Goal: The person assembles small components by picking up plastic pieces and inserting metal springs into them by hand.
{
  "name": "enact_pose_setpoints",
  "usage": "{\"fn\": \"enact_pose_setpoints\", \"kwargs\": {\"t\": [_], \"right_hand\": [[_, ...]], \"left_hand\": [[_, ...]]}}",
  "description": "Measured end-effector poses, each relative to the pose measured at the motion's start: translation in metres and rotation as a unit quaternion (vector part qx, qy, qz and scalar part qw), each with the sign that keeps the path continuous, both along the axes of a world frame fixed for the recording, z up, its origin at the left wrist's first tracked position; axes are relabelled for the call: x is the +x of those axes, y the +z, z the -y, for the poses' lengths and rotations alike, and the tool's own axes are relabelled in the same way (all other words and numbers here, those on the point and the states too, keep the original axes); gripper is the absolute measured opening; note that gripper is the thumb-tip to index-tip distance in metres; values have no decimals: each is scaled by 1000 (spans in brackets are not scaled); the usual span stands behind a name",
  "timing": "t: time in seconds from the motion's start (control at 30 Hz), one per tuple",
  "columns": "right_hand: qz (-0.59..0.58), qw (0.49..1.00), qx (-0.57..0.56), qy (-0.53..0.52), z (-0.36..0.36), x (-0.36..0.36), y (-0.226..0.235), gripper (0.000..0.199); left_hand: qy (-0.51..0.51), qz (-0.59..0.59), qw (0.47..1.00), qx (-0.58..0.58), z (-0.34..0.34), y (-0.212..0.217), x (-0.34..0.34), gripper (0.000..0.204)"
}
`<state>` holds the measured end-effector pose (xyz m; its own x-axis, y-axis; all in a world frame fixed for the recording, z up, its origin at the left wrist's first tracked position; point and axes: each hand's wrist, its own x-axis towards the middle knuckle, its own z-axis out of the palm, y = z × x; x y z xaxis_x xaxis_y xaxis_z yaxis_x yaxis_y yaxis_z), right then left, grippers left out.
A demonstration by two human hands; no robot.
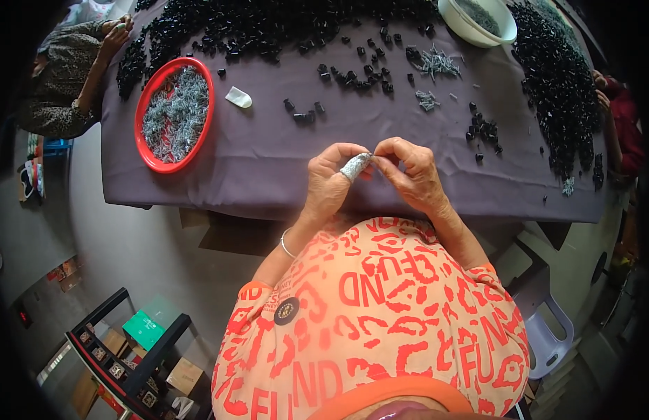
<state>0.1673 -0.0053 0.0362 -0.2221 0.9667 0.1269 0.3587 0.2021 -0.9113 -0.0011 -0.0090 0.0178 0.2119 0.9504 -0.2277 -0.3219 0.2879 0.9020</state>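
At the front edge of the table my left hand and my right hand meet, fingertips pinched together. A worn whitish finger cover sits on a digit of my left hand. Something tiny and dark appears between the fingertips, mostly hidden, so I cannot make out what it is. Just beyond my hands lie a few small black plastic parts. A second white finger cover lies loose on the cloth. Left of it stands a red round tray with many thin grey pins in it.
A purple-grey cloth covers the table. Black parts are heaped along the back and right. Small pin piles lie right of centre. A cream basin stands at back right. Other people sit at the left and right.
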Motion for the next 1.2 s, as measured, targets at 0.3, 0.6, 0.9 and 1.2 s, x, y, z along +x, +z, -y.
{"fn": "enact_pose_setpoints", "kwargs": {"t": [0.3,0.6,0.9,1.2], "right_hand": [[24,998,59,5,-52,4,3,12],[299,926,229,-20,-74,4,-28,27],[252,946,188,-82,-39,29,-14,31],[380,886,255,-70,-51,11,-24,29]], "left_hand": [[-4,158,986,-43,-11,-14,-12,11],[-35,214,974,-70,-12,-24,-15,15],[-42,199,978,-35,-15,-22,-15,12],[-31,211,976,-49,-13,-23,-13,12]]}}
